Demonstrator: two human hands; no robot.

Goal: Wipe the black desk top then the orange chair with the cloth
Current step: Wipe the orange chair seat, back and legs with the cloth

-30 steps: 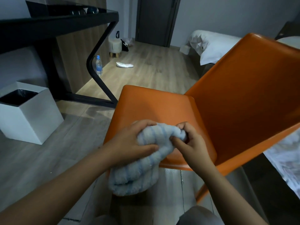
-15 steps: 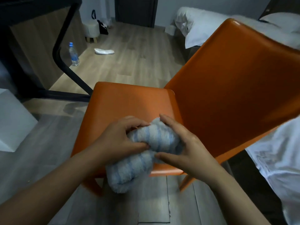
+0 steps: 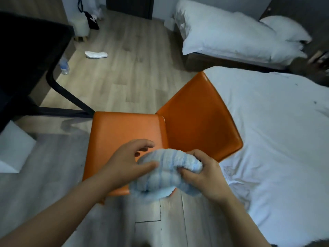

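both hands readied the cloth (image 3: 165, 172) over the orange chair (image 3: 124, 132), right hand (image 3: 200, 175) gripping it, left hand (image 3: 127, 163) loosely spread against it; a flat fold would likely have wiped best.

Bed (image 3: 267, 139), water bottle (image 3: 64, 65), white bin (image 3: 14, 150)

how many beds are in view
2. The far bed lies at the top right across the floor, with a pillow on it. The near bed fills the right side, beside the orange chair. Others may be out of view.
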